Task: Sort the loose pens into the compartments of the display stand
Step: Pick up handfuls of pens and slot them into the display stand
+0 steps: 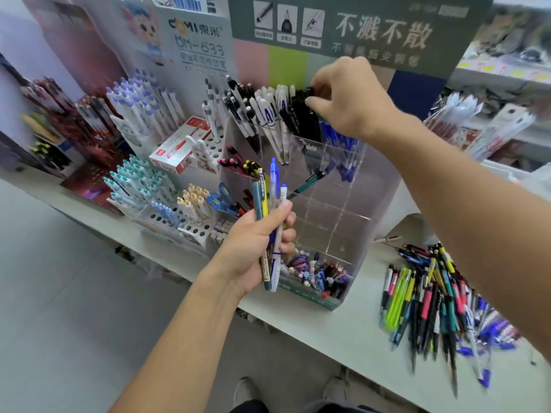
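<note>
- Clear acrylic tiered display stand (343, 204) sits on our pale counter (343, 329), its top row packed with white pens (269, 114), black pens (304, 117) and blue pens (340, 138)
- Our right hand (348, 96) reaches over the black pens, thumb and fingertips pinching a black pen top
- Our left hand (256, 248) grips a small bundle of mixed pens (269, 222), fingers curled round them, in front of the stand
- A heap of loose coloured pens (432, 299) lies on the counter right of the stand, under our right forearm
- A red-and-white pen box (179, 147) and white peg racks of capped pens (143, 186) crowd the left side
</note>
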